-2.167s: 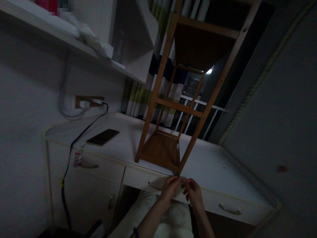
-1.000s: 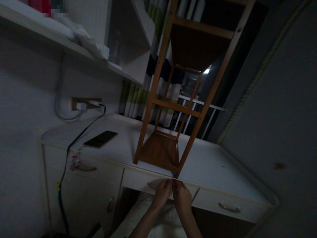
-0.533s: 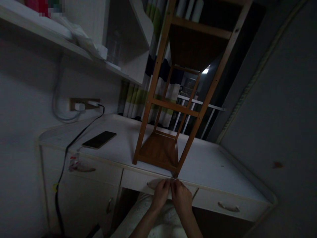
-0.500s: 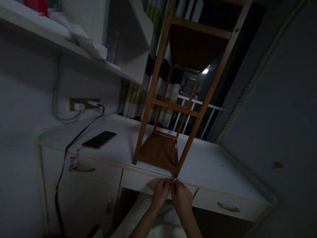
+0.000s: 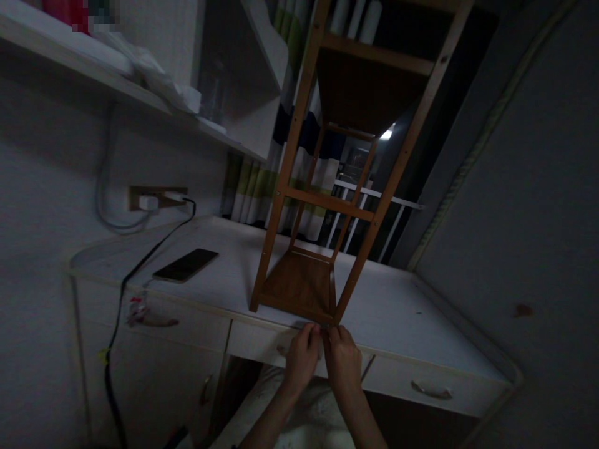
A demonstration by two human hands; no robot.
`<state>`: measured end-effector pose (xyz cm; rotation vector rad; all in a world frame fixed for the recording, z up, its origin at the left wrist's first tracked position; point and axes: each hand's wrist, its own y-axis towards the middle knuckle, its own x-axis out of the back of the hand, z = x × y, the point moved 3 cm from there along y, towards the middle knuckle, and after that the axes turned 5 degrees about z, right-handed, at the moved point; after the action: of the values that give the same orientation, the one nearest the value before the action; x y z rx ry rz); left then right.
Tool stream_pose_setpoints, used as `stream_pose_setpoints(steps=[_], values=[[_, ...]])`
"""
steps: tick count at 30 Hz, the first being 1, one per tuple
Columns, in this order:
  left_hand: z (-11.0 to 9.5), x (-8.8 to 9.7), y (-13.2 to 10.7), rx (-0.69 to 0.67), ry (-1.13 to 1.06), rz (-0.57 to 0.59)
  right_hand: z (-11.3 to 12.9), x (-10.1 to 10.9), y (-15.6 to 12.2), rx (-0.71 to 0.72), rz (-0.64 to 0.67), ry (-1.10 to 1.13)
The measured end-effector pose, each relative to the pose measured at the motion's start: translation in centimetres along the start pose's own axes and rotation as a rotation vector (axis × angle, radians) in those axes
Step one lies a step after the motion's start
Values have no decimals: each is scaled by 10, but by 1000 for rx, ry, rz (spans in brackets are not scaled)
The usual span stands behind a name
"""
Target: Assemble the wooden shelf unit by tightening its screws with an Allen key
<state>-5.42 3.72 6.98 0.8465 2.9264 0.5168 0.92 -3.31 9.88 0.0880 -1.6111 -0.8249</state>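
Note:
A tall brown wooden rack with slatless shelves and four-sided framing stands on the white desk, its near right leg close to the front edge. My left hand is closed, thumb and fingers pinched just below the rack's bottom bar. Beside it my right hand is closed too, its fingertips at the foot of the near right leg. The fingertips of both hands almost meet. Whatever lies between them is too small and dark to make out.
A smartphone lies on the desk's left part. A black cable runs from the wall socket down past the desk front. Drawers with handles line the front. A shelf unit hangs upper left; a striped curtain hangs behind.
Both hands have risen slightly, and their fingertips now cover the foot of the rack's near right leg. The rack and phone stay in place.

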Motion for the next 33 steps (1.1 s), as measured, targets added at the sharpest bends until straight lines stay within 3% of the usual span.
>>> stream_pose_setpoints(steps=[2,4,8,10,13,21,25,33], values=[[2,-2,-1,24,-108,-5,-1,1,3,-14,-1,44],[6,-6,0,136,-239,6,-4,3,6,-41,-2,136],[8,-18,2,460,-553,185,-11,6,9,-92,10,427],[2,-22,4,552,-694,291,-16,8,11,-131,20,556],[-6,-25,7,649,-817,331,-23,10,12,-189,14,707],[1,-27,13,613,-694,340,-43,-6,8,-258,32,953],[1,-26,18,612,-514,253,-52,-12,4,-331,48,1071],[10,-26,27,608,-389,250,-62,-20,-4,-343,73,1110]])
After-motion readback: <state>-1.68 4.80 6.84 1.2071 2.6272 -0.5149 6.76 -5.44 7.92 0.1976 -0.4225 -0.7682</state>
